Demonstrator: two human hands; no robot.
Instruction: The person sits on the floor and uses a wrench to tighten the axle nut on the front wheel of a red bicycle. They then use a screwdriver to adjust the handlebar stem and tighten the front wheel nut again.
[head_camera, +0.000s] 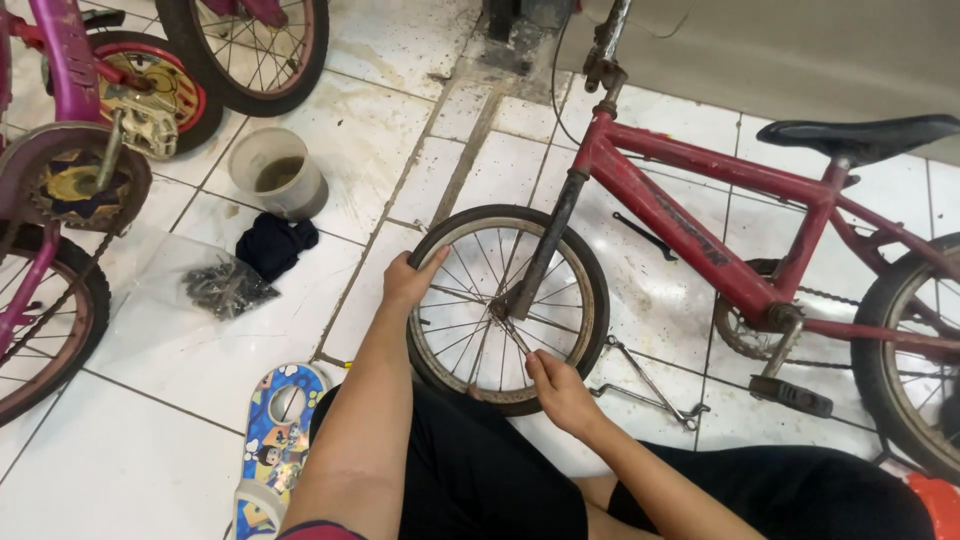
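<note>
Head view. A seated person works at the front wheel (507, 310) of a small red bicycle (720, 230) standing on a white tiled floor (150, 440). The left hand (408, 282) is closed over the tyre at the wheel's near-left rim, thumb lying on the tread; the right hand (560, 392) is curled shut around a thin spoke or tool low on the wheel, just under the hub, though which of the two it holds cannot be told at this angle. The step in hand appears to be steadying the wheel while working at its spokes or axle; the next move probably calls for a firm hold with the left hand and a small, controlled turn with the right.

Counts: one red bicycle; parts of two pink bicycles (60, 150) beyond the left hand; one grey pot (280, 172); one dark cloth (276, 245); one clear bag of small metal parts (225, 288); one bent wire stand (650, 385) just right of the right hand; one printed chain guard (275, 440) beside the left forearm
</note>
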